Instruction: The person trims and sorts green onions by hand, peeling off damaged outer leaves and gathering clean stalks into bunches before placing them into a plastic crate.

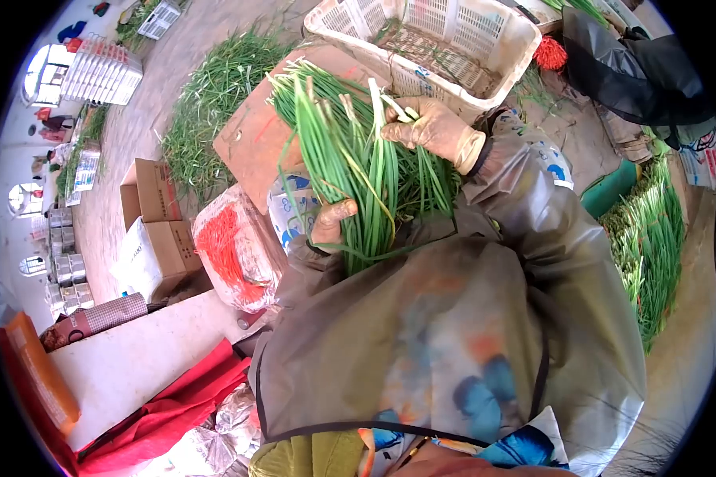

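A loose bunch of garlic chives (346, 167), with long green leaves and pale stem ends, lies across my lap. My left hand (334, 222) is closed around its lower left side, thumb on top and the other fingers hidden under the leaves. At the upper right, my gloved right hand (437, 131) pinches a few white-ended stalks between thumb and fingers. Under the bunch rests a brown board (254, 147), partly covered by leaves. Just beyond my right hand stands a dirty white plastic crate (422, 79).
A heap of loose green leaves (215, 103) lies on the floor at left. Red ties (227, 246) sit on a pad near my left arm, beside a cardboard box (163, 246). Bundled chives (652, 246) are stacked at right. A red tie bundle (550, 52) is by the crate.
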### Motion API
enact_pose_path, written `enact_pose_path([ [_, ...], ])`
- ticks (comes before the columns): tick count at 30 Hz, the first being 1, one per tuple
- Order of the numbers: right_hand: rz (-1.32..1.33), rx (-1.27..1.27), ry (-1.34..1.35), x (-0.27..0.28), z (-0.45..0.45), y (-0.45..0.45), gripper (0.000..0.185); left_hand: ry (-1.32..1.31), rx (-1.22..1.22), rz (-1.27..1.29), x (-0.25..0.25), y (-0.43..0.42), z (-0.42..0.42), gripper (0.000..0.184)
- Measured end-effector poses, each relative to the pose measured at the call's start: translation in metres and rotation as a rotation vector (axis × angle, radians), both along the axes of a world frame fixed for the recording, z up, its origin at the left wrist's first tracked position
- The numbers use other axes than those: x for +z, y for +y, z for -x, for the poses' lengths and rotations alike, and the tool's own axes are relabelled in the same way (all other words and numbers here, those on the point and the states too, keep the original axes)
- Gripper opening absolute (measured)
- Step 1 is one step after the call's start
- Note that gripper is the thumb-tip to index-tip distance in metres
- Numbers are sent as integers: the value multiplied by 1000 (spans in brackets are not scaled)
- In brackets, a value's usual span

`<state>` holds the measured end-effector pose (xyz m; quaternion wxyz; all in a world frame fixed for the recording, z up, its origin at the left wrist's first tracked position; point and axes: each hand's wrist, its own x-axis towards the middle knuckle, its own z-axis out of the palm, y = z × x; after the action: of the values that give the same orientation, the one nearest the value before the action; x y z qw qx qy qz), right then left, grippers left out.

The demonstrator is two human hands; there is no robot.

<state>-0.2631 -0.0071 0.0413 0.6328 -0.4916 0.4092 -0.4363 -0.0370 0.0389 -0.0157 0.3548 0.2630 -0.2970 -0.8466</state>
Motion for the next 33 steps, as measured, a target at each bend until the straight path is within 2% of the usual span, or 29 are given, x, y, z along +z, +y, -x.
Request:
enact_pose_path([
  [2, 13, 23, 118, -9, 2, -1, 30, 39, -1, 82, -3, -4, -6, 66],
  [3, -5, 26, 144, -5, -1, 2, 33, 53, 26, 126, 10, -3, -4, 62],
  [6, -9, 60, 273, -7, -7, -1, 37, -109, -72, 88, -6, -6, -8, 49],
  [7, -71, 70, 166, -1, -7, 2, 36, -176, -42, 69, -1, -3, -2, 46],
  [8, -71, 68, 168, -2, -5, 2, 36, -199, -69, 21, -6, -4, -4, 43],
  [10, -45, 116, 171, -5, 4, 1, 33, -93, -40, 46, -11, -5, -3, 43],
  [12, -79, 105, 227, -7, 9, 3, 28, -106, 26, -38, -10, -2, -6, 44],
  [14, -97, 123, 361, -15, 12, 3, 25, -131, 11, 58, -24, -6, -11, 44],
  [16, -77, 125, 341, -11, 14, 5, 21, -70, -4, 54, -27, -5, -11, 45],
  [19, -214, 93, -41, 17, 28, 10, 18, -81, 12, 87, -28, -3, -13, 42],
  [20, -266, 32, -240, 22, 31, 12, 19, -81, 15, 88, -28, -2, -15, 42],
  [22, -293, 3, -402, 22, 46, 5, 20, -81, -37, 55, -24, 0, -20, 42],
  [25, -217, -222, -515, 30, 87, -4, 10, -136, 28, 44, -15, 7, -22, 43],
  [26, -152, -66, -587, 16, 109, -13, 7, -156, 78, 23, -13, 8, -22, 44],
  [28, 100, -437, 332, 4, 102, -19, 13, -110, 52, 58, -24, 2, -28, 44],
  [30, -44, -512, 952, 2, 92, -10, 19, -223, 51, 181, -29, -3, -32, 42],
  [31, 169, -533, 346, -20, 77, -18, 23, -219, 104, 219, -22, -2, -26, 38],
  [32, 55, -388, 352, -35, 74, -12, 28, -217, 109, 220, -21, -3, -23, 38],
  [33, -55, -239, 373, -4, 43, 4, 33, -227, 85, 241, -22, -4, -20, 37],
])
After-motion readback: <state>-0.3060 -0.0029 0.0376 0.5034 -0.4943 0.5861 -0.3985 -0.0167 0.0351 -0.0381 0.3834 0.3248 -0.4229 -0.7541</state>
